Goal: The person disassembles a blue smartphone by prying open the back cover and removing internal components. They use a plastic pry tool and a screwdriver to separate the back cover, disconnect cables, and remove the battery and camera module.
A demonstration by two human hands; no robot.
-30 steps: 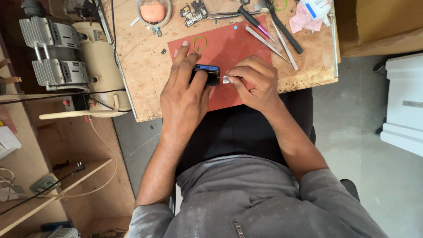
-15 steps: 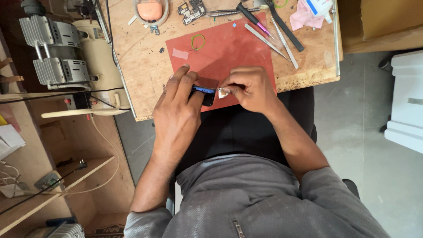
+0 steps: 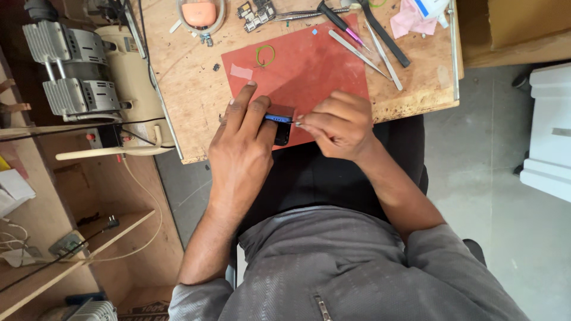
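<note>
I am pinning a small dark phone (image 3: pixel 281 122) down at the near edge of the red work mat (image 3: pixel 309 65) with my left hand (image 3: pixel 241 148), fingers spread flat and pressing on it, so that hand is clamped on the device rather than closed into a fist. My right hand (image 3: pixel 339 125) is pinched together on a small thin metal tool (image 3: pixel 297 123), its tip meeting the phone's right-hand side; the tool is mostly hidden in my fingers, so I cannot tell exactly what kind it is. As I judge it, I am working at the edge of the phone, prying or picking at a seam or a small part there. The next move, I think, is calling for a steady left-hand hold and a fine, light push from the right, since the phone is sitting partly over the front edge of the wooden bench (image 3: pixel 196 113) and could slip towards my lap. The phone's long axis seems to be running away from me and towards me, one short end pointing at my body, its blue-trimmed edge lying across under my fingertips, though my hand is covering much of it. Tweezers (image 3: pixel 357 50) and a screwdriver (image 3: pixel 339 21) are lying well apart at the far side of the mat.
</note>
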